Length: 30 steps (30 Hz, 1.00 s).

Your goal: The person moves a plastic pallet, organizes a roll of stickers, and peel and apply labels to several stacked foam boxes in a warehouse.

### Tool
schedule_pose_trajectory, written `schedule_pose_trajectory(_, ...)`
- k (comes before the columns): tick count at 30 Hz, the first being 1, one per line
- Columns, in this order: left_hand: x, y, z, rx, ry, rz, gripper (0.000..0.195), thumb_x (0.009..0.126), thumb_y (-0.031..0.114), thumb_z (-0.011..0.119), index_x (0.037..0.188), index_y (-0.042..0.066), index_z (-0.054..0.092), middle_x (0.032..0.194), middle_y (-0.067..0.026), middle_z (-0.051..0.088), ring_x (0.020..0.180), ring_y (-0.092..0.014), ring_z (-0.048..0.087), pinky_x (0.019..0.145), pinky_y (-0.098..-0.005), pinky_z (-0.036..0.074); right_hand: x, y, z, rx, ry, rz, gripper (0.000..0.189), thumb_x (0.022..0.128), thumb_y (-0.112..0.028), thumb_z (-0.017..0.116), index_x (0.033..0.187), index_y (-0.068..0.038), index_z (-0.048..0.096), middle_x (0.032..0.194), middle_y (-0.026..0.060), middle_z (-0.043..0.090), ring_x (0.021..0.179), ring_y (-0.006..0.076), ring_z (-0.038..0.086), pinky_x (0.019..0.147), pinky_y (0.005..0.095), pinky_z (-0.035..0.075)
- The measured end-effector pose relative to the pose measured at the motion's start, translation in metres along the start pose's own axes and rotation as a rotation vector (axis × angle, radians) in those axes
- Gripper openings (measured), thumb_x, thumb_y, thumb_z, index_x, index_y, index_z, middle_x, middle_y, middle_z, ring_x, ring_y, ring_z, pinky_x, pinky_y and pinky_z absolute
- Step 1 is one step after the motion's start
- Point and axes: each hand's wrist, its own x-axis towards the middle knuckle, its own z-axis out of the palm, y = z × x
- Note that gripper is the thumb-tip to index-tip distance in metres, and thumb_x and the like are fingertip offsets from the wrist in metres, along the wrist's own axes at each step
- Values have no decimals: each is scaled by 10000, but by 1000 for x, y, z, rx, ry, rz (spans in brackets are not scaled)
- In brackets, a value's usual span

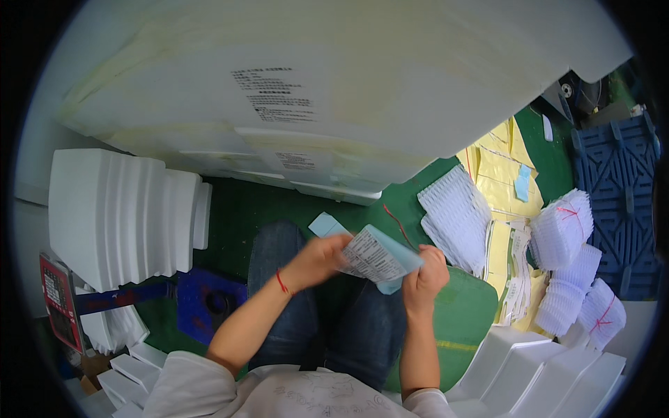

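Observation:
Between my hands, above my knees, is a printed white label sheet (pixel 372 255) with pale blue backing. My left hand (pixel 325 255), with a red string round the wrist, grips its left edge. My right hand (pixel 427 271) has its fingers closed on the right corner of the light blue backing. Just beyond my left hand, a pale blue piece of paper (pixel 327 224) lies over the green floor. A thin red tie (pixel 400 224) is behind the sheet.
Large white foam boxes (pixel 355 89) bearing print stand ahead. Stacked white foam pieces (pixel 125 214) and a red-framed scale display (pixel 61 303) are left. White foam netting (pixel 454 214), yellow sheets (pixel 504 177) and a blue plastic pallet (pixel 616 204) are right; white foam boxes (pixel 538 371) stand nearer.

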Motion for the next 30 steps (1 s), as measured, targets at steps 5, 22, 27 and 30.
schedule_pose_trajectory(5, -28, -6, 1, 279, -75, -305, 252, 803, 189, 677, 961, -2, 637, 829, -88, 668, 765, -102, 603, 670, -282, 481, 21, -17, 15, 254, 43, 221, 186, 666, -63, 642, 849, -41, 665, 857, 95, 644, 861, 269, 594, 871, 406, 443)
schedule_pose_trajectory(22, -17, 29, -19, 1479, -42, 729, 158, 734, 292, 678, 827, 172, 635, 857, 60, 603, 1027, -151, 565, 1015, -589, 242, 5, 2, 31, 176, -512, -219, 216, 547, 26, 592, 743, -66, 587, 644, 75, 553, 655, 255, 576, 730, 348, 467)
schedule_pose_trajectory(27, -12, -38, -49, 839, 629, 441, 28, 821, 88, 587, 815, 63, 598, 678, -20, 560, 700, -174, 585, 681, -301, 441, -9, 39, 28, -87, -341, 0, 159, 577, -11, 629, 720, -60, 579, 651, 86, 564, 650, 265, 568, 684, 352, 441)
schedule_pose_trajectory(30, 9, -106, -66, 104, 799, 20, 216, 928, 174, 493, 792, 25, 574, 717, 19, 532, 664, -56, 454, 623, -207, 381, -19, 51, 19, -101, -125, 77, 98, 635, -44, 650, 710, -48, 587, 628, 92, 552, 609, 262, 553, 672, 345, 433)
